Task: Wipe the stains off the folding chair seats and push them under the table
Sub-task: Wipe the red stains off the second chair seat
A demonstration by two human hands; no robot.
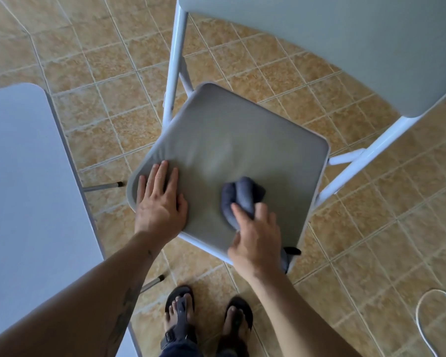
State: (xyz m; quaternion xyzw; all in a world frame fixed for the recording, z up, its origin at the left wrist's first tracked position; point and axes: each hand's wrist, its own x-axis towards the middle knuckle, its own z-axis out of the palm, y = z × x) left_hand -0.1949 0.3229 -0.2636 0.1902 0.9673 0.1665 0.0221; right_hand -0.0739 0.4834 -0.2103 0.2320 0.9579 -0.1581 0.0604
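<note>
A grey folding chair seat [227,140] on a white metal frame fills the middle of the view, its grey backrest [332,39] at the top right. My left hand [160,202] lies flat with straight fingers on the seat's near left corner. My right hand [255,235] grips a bunched dark blue cloth [242,197] and holds it against the seat's near right part. A faint smear shows on the seat just beyond the cloth.
The white table [29,189] stands at the left, two of its leg tips showing beneath its edge. The floor is tan tile. My sandalled feet [206,320] stand just before the chair. A white cable [428,318] curls on the floor at the lower right.
</note>
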